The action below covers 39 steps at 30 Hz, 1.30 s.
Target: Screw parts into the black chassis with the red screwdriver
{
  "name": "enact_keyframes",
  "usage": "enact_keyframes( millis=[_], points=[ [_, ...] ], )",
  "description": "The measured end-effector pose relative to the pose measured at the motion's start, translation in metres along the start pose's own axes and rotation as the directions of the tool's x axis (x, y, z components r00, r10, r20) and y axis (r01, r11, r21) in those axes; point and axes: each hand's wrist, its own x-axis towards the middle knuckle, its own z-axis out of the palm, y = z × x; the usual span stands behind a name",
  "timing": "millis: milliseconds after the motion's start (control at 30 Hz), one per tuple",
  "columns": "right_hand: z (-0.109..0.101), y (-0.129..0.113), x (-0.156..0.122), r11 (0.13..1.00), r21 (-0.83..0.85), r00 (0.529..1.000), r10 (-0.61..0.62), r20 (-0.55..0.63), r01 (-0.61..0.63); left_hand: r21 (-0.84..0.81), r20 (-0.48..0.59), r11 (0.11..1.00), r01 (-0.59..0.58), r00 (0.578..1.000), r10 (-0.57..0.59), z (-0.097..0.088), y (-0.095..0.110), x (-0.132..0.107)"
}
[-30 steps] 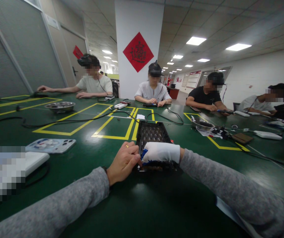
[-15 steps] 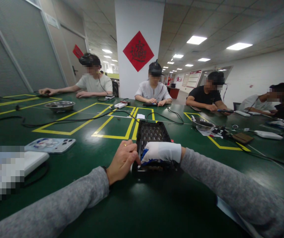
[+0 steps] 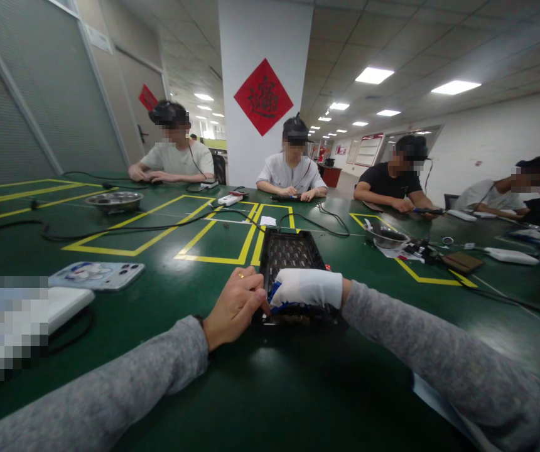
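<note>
In front of me on the green table lies a black rectangular tray with rows of small, light-coloured marks or parts inside; their kind is too small to tell. My left hand, bare with a ring on one finger, is closed, its fingertips pressed at the tray's near left corner. Over the near part of the tray is my right hand in a white and blue glove. Its fingers are bent closed close to the left fingertips. Whatever either hand pinches is hidden.
A phone and a white device lie at left. Black cables cross the table. Metal bowls stand at back left and right; a brown block lies farther right. Several people sit opposite.
My hands and the tray stay almost where they were. Across the table at left, a person's outstretched arm has drawn back toward the body.
</note>
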Motion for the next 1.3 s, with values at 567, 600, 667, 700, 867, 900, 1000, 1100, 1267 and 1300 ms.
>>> enact_keyframes(
  millis=[567,600,667,700,867,900,1000,1100,1267,1300],
  points=[
    [-0.007,0.001,-0.007,0.963,0.209,0.984,0.179,-0.016,-0.171,0.009,0.023,1.000,-0.004,1.000,0.004,0.000,0.000,0.001],
    [-0.012,0.003,-0.011,0.917,0.302,0.958,0.284,-0.034,-0.261,0.007,0.020,1.000,-0.003,1.000,0.003,0.000,0.000,0.001],
    [-0.023,0.011,-0.023,0.811,0.420,0.878,0.475,-0.064,-0.408,0.003,0.008,1.000,0.001,1.000,-0.001,-0.001,0.000,0.000],
    [-0.028,0.017,-0.031,0.782,0.427,0.841,0.534,-0.084,-0.454,0.003,-0.003,1.000,0.004,1.000,-0.004,-0.001,0.001,0.001],
    [-0.027,0.051,-0.088,0.674,0.170,0.645,0.738,-0.198,-0.719,0.029,-0.080,0.996,0.079,0.994,-0.077,-0.001,0.001,0.006],
    [-0.019,0.054,-0.099,0.698,0.111,0.677,0.714,-0.179,-0.707,0.039,-0.107,0.994,0.107,0.989,-0.102,0.000,0.000,0.008],
    [0.014,0.058,-0.123,0.817,0.047,0.802,0.574,-0.165,-0.575,0.083,-0.198,0.979,0.184,0.966,-0.165,0.006,-0.004,0.011],
    [0.043,0.056,-0.131,0.850,0.009,0.820,0.510,-0.261,-0.526,0.090,-0.273,0.967,0.238,0.940,-0.205,0.013,-0.011,0.011],
    [0.060,0.067,-0.132,0.775,-0.249,0.809,0.515,-0.282,-0.581,-0.058,-0.355,0.952,0.301,0.885,-0.301,0.017,-0.013,0.010],
    [0.061,0.072,-0.134,0.769,-0.286,0.817,0.501,-0.286,-0.572,-0.067,-0.387,0.951,0.300,0.871,-0.302,0.017,-0.013,0.011]
  ],
)
